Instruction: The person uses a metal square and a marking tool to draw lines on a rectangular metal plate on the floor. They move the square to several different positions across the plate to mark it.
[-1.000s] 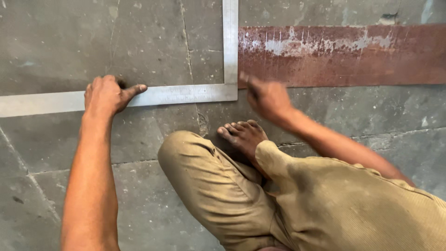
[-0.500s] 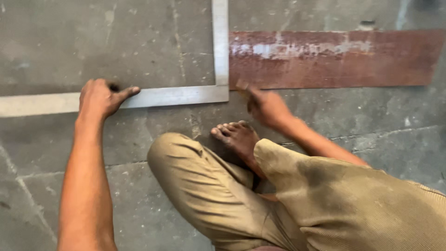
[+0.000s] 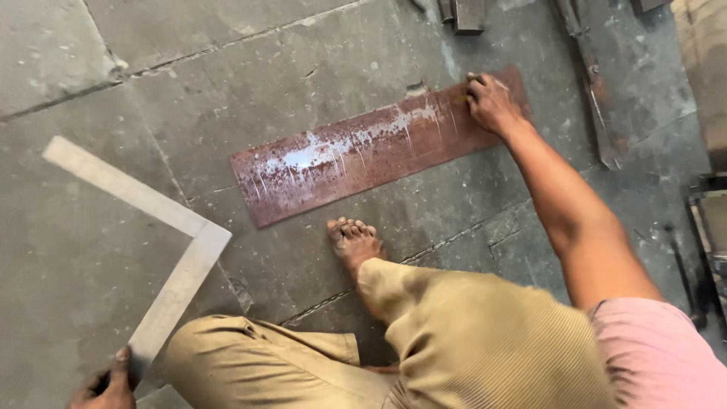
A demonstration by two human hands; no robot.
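gripping one end of the square (image 3: 163, 299), the left hand (image 3: 106, 388) sits at the bottom edge of view, thumb on the blade's face. from that grip the square runs up and away to its corner, then back out to the left, flat on the floor (image 3: 227, 91). beyond it lies the rusty strip (image 3: 363, 151) (scratched with pale marks). at its far end the right hand (image 3: 492, 102) presses down, fingers curled; whether they pinch anything i cannot tell.
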